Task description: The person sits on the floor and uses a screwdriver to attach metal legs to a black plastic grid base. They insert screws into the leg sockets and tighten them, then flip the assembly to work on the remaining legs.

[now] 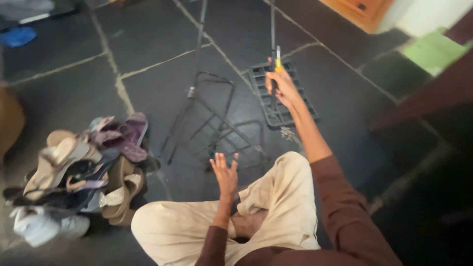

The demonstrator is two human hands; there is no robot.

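1. Screwdriver [278,61]: slim tool, yellow handle, pale tip; long axis upright, tip upward.
2. Location: above the black plastic grid [283,96] on the stone floor [148,44].
3. Right hand [281,86]: closed around the screwdriver.
4. Left hand [225,172]: spread wide, holding nothing.

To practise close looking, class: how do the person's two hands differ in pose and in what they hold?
The right hand is raised and stretched far out over the black grid panel; the left hand hangs closer in, above the knee. The right hand is closed around a yellow-handled tool; the left hand is open, fingers spread, holding nothing. Both reach from dark maroon sleeves, above the dark stone floor.
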